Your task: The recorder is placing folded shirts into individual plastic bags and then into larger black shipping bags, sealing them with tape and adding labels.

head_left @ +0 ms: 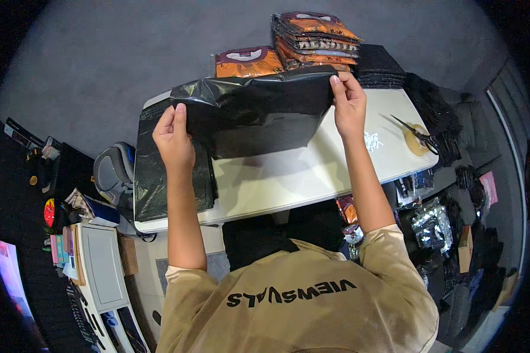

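A black plastic bag (259, 115) is stretched between my two hands over the white table (259, 191). At its left upper corner, my left hand (175, 138) pinches the edge between thumb and fingers. My right hand (348, 109) grips the right upper corner the same way. The bag's lower part hangs down toward the tabletop. Under and beside my left forearm lies a pile of flat black plastic bags (150, 170). Behind the held bag sit a stack of orange and dark clothing packs in clear plastic (315, 44) and a shorter orange pack (250, 62), partly covered.
On the table's right lie black scissors (421, 135), a tape roll (415, 144) and small white scraps (371, 140). A stack of folded black items (380, 67) stands at the far right. A grey chair (113, 170) and white cabinet (103, 265) are left; packages (433, 226) crowd the lower right.
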Motion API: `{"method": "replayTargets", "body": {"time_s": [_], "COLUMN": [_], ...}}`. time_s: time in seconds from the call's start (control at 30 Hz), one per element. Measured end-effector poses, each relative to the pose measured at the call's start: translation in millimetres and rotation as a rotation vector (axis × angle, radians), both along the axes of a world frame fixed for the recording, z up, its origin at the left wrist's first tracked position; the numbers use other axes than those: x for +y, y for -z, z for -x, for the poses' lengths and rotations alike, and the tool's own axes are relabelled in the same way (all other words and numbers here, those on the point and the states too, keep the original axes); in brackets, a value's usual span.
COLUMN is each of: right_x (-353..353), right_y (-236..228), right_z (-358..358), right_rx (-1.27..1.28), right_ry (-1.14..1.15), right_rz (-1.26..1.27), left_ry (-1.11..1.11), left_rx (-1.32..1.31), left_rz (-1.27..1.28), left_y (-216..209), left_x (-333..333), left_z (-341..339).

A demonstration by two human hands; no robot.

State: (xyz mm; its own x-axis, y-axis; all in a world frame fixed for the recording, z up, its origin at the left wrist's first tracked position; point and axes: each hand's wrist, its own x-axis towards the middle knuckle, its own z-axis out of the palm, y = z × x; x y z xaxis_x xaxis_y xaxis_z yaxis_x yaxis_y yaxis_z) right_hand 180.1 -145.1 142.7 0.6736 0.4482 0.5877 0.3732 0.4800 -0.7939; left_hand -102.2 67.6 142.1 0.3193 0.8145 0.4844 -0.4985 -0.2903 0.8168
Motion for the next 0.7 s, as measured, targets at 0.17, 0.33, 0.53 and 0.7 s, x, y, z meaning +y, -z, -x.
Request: {"method": "replayTargets", "body": {"time_s": [0.17, 0.33, 0.53, 0.7], "right_x": [-13.2, 29.7, 71.1, 108.8], "right_y": [-8.5, 55.1, 196.3, 194.4], "right_z": [2.1, -31.3, -80.6, -71.4], "right_rx": [-0.016, -0.021, 0.041, 0.085], "right_ry": [0.003, 0.089, 0.220, 0.084], "right_rz": [-0.026, 0.261, 0.678, 0.565], "left_ry": [-0.012, 0.055, -0.143, -0.131], "left_rx": [0.017, 0.234, 0.750, 0.782], "left_rz": [-0.024, 0.153, 0.149, 0.184], "left_y": [-24.7, 36.4, 150.0, 161.2], "left_x": [-30.2, 10.8, 54.7, 84.4], "left_z": [-7.2, -25.7, -73.8, -60.3]}}
